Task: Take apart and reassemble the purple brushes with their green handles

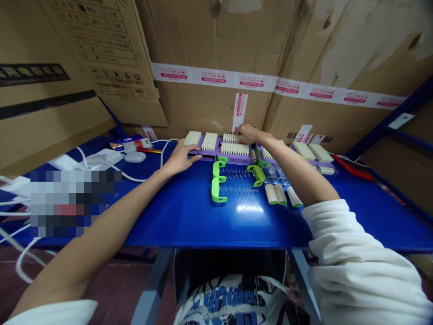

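Observation:
A row of purple holders with cream bristle-like blocks runs along the back of the blue table. My left hand is at the left end of this row, thumb low and fingers above, gripping a purple holder. Over the middle holder, my right hand has its fingers curled down at a cream toothed block; its fingertips are partly hidden. In front lie green brackets, a darker green bracket and rows of small metal pins. Cream rollers with green ends lie to the right.
More cream blocks stand at the right, near a red object. On the left are white cables, a white mouse-like object and small packets. A cardboard wall closes off the back.

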The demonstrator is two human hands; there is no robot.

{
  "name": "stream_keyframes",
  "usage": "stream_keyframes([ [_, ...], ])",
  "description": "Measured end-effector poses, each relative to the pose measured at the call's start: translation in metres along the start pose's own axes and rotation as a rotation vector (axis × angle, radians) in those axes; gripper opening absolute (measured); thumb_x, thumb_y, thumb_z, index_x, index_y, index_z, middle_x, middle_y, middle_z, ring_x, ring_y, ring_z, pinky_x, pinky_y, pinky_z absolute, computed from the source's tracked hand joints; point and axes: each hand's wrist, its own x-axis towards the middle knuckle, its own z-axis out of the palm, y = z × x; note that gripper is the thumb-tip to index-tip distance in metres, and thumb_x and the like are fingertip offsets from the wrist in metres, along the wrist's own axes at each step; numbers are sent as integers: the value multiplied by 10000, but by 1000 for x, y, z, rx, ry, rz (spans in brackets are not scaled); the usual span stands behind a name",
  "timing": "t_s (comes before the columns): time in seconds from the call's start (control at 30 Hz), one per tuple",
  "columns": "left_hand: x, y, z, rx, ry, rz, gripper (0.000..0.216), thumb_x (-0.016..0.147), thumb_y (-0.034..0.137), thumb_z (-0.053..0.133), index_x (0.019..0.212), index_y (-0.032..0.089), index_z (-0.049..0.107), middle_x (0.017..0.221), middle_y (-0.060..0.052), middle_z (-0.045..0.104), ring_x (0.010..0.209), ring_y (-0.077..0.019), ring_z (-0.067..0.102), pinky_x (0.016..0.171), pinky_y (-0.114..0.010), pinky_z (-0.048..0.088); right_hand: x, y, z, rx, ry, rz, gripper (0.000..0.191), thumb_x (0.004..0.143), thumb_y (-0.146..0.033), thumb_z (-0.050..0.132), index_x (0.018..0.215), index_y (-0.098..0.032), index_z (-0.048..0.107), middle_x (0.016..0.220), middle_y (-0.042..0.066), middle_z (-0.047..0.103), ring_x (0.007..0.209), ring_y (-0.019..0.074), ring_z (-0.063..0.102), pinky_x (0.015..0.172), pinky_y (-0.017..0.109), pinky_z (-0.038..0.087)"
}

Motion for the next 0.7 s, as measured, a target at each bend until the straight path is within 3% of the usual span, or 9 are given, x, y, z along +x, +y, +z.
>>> stream_keyframes([
  [0.27,1,1,1,-15,2,14,319,997,380,803,1279,231,813,1627,-171,599,1671,-399,472,1421,-597,375,-18,-3,-3,-25,61,110,442,1099,-346,732,1482,-128,754,1537,217,768,1416,387,710,1171,522,542],
  [0.5,2,-2,6,-6,13,-2,308,997,345,804,1286,239,808,1639,-171,580,1673,-396,472,1415,-604,381,-9,-8,10,5,119,80,445,1034,-271,800,1447,-109,768,1510,226,775,1408,349,712,1189,436,536],
  [0.6,2,-1,7,-18,40,-6,289,985,341,816,1259,250,812,1603,-157,603,1643,-395,498,1409,-613,395,-9,-12,9,20,123,85,438,1016,-301,822,1403,-100,788,1433,228,804,1323,348,740,1158,440,552],
  [0.7,2,1,8,-24,51,-25,296,975,330,826,1254,231,822,1585,-177,602,1639,-408,505,1407,-607,404,-18,-18,2,30,169,86,472,1062,-473,775,1367,-113,803,1426,229,787,1348,357,705,1175,467,540],
])
